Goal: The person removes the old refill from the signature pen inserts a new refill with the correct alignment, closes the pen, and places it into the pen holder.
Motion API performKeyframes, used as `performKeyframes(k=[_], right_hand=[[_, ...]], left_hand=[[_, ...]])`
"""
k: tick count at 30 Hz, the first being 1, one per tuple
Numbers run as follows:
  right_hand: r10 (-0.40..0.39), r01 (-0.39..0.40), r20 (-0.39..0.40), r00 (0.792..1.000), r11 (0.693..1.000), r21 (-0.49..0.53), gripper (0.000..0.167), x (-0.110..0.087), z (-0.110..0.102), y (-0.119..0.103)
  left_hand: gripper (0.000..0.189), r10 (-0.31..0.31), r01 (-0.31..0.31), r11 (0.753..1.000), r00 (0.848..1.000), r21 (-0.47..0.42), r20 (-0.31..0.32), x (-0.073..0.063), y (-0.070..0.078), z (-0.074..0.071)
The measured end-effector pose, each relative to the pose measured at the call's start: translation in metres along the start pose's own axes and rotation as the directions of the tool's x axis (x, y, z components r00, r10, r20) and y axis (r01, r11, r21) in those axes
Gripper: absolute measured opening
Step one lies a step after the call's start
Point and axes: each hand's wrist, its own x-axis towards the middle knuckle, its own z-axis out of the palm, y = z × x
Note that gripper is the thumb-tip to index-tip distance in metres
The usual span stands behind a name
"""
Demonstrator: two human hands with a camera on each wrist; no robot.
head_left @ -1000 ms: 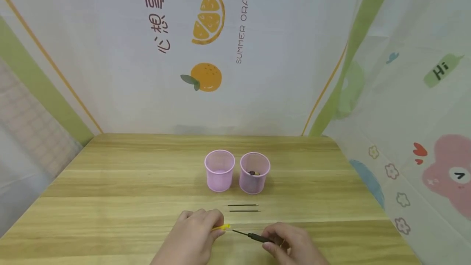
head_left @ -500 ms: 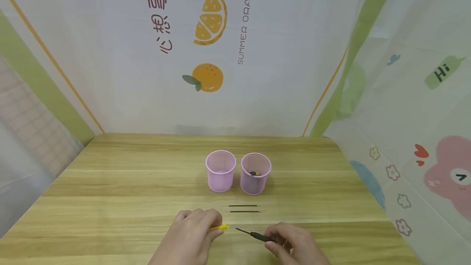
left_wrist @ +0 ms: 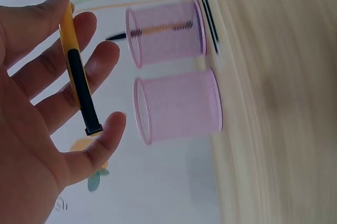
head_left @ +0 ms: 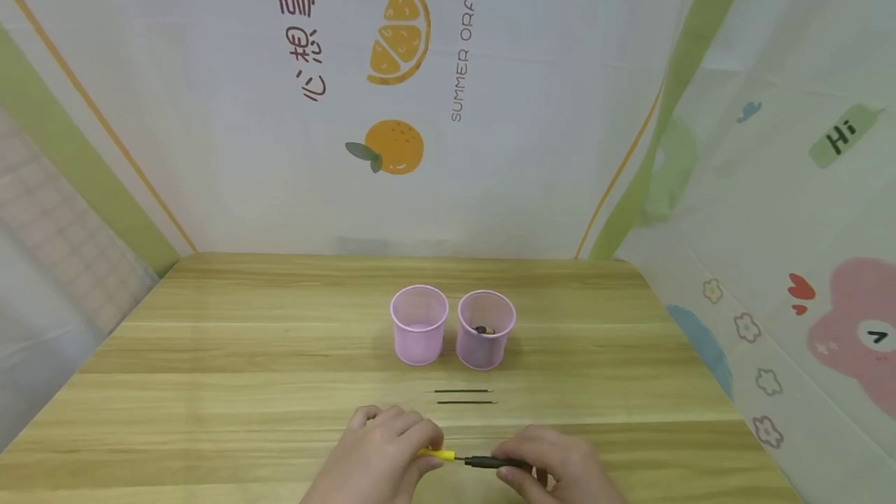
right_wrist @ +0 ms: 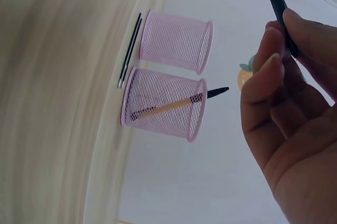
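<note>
My left hand (head_left: 385, 449) pinches a yellow pen barrel (left_wrist: 67, 32) between thumb and fingers; a black clip (left_wrist: 81, 87) runs along it in the left wrist view. Facing it, my right hand (head_left: 563, 461) grips the black front section (head_left: 484, 462) of a pen by thumb and fingertips. A thin dark refill (head_left: 459, 458) bridges the short gap between both pen parts, its far end hidden inside the yellow barrel. Two slim pen refills (head_left: 463, 391) lie side by side on the table beyond my hands.
Behind the refills stand two pink mesh cups, a left one (head_left: 418, 344) and a right one (head_left: 481, 352). A yellow-and-black pen (right_wrist: 171, 107) leans inside the right cup. The wooden table (head_left: 245, 348) ends at a printed cloth backdrop (head_left: 525, 138).
The gap between my hands has closed: the refill tip, apart from the yellow barrel before, is now inside its end. Both pen parts sit slightly lower and nearly in line.
</note>
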Motion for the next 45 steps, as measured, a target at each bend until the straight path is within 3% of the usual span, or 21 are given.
performKeyframes(k=[3,8,12,15,17,20,22,23,28,33,37,41,45], right_hand=[[-0.026,0.026,-0.025,0.999,1.000,0.015,0.020,0.000,0.002,0.000],[-0.097,0.101,-0.083,0.992,0.994,0.044,0.043,0.000,0.006,0.004],[-0.110,0.118,-0.101,0.989,0.990,0.081,0.049,0.001,0.007,0.004],[-0.002,0.011,-0.088,0.996,0.994,0.104,0.040,0.001,0.006,-0.002],[0.143,-0.135,-0.050,0.988,0.981,0.136,0.027,0.000,0.005,-0.007],[0.370,-0.368,0.024,0.929,0.912,0.182,0.010,0.001,0.003,-0.014],[0.451,-0.453,0.057,0.891,0.869,0.199,0.008,0.001,0.002,-0.016],[0.465,-0.467,0.059,0.884,0.862,0.198,0.008,0.001,0.002,-0.016],[0.418,-0.417,0.023,0.908,0.898,0.138,0.021,0.000,0.005,-0.016],[0.398,-0.395,0.033,0.917,0.894,0.212,0.008,0.000,0.007,-0.013],[0.312,-0.304,-0.006,0.950,0.927,0.218,0.014,-0.001,0.007,-0.012],[0.322,-0.318,0.010,0.947,0.930,0.184,0.006,-0.001,0.007,-0.012],[0.317,-0.317,0.027,0.948,0.933,0.171,0.010,-0.001,0.008,-0.011]], left_hand=[[0.015,0.033,-0.033,0.999,0.999,-0.015,0.004,0.002,0.001,0.003],[0.016,0.007,-0.008,0.999,0.999,-0.040,-0.034,0.002,0.000,0.002],[0.018,0.021,-0.024,0.999,0.998,-0.044,-0.057,0.001,-0.001,0.001],[0.018,0.045,-0.048,0.998,0.997,-0.050,-0.069,0.001,-0.001,0.000],[0.018,0.048,-0.052,0.997,0.996,-0.058,-0.071,0.002,-0.001,0.000],[0.018,0.048,-0.053,0.996,0.996,-0.067,-0.077,0.002,-0.001,-0.001],[0.018,0.051,-0.058,0.996,0.995,-0.074,-0.084,0.003,0.000,-0.002],[0.019,0.054,-0.060,0.995,0.995,-0.078,-0.088,0.003,0.000,-0.002],[0.022,0.074,-0.083,0.994,0.991,-0.076,-0.115,0.003,0.002,-0.001],[0.021,0.067,-0.073,0.996,0.993,-0.055,-0.101,0.003,0.000,-0.002],[0.022,0.058,-0.064,0.997,0.993,-0.050,-0.106,0.003,-0.001,-0.003],[0.024,0.065,-0.071,0.996,0.991,-0.050,-0.113,0.003,-0.001,-0.002],[0.024,0.063,-0.069,0.996,0.992,-0.054,-0.109,0.003,0.000,-0.002]])
